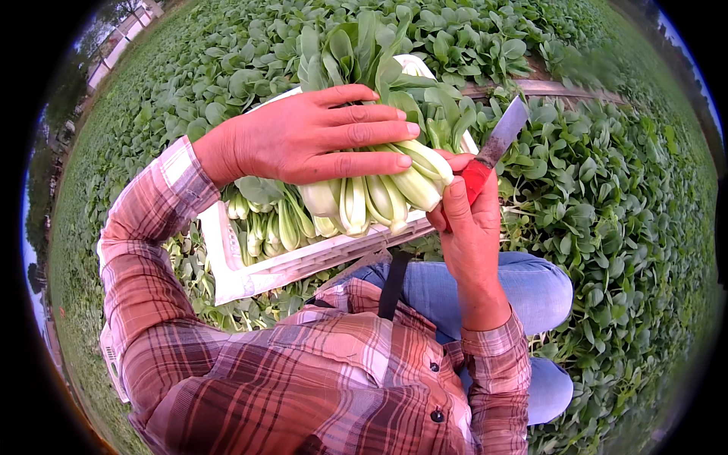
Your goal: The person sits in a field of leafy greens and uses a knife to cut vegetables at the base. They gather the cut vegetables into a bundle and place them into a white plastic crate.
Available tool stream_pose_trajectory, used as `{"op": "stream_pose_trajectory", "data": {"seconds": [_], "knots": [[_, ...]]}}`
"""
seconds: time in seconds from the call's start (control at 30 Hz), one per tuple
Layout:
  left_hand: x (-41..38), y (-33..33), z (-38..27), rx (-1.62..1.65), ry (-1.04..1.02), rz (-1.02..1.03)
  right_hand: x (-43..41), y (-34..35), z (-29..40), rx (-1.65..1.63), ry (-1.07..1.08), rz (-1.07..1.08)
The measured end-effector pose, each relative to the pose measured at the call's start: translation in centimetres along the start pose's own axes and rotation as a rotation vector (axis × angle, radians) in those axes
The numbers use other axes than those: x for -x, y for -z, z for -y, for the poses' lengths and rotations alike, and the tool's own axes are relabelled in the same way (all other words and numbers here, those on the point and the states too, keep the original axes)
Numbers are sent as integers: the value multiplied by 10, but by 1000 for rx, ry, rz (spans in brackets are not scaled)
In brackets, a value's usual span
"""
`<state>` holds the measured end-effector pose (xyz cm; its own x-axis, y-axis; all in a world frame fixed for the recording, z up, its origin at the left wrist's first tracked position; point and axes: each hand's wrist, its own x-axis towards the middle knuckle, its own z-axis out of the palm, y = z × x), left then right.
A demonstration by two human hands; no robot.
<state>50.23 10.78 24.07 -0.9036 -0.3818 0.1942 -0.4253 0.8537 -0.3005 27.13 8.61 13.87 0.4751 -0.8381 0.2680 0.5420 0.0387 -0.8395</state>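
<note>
My left hand [324, 133] lies with its fingers nearly straight across several heads of bok choy [364, 199], over a white plastic crate [318, 253]. The pale stem ends point towards me and the green leaves away. In my right hand [469, 210] is a knife [503, 131] with a red handle, its blade tilted up and away to the right. The thumb and fingers of that hand also touch the stem base of the rightmost bok choy. More bok choy [273, 227] lies lower in the crate, partly hidden by my left hand and the upper heads.
Dense leafy plants [597, 199] grow around the crate and beside my knees [534, 290]. A strip of bare ground [546, 88] crosses the plants beyond the knife. Part of another white crate [111, 358] shows at the lower left, behind my left arm.
</note>
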Motion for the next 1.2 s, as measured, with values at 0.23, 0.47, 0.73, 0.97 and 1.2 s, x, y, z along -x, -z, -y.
{"op": "stream_pose_trajectory", "data": {"seconds": [0.23,0.47,0.73,0.97,1.2], "knots": [[99,-16,-43,129,118,167,19,-38,-81,-20,-201,231],[180,-93,-81,314,288,690,42,-45,-147,628,-147,357],[167,-77,-87,674,426,664,40,-44,-151,760,-122,181],[172,-113,-123,583,654,128,44,-52,-161,794,-184,156],[181,-166,-130,529,750,351,39,-57,-162,648,-313,155]]}}
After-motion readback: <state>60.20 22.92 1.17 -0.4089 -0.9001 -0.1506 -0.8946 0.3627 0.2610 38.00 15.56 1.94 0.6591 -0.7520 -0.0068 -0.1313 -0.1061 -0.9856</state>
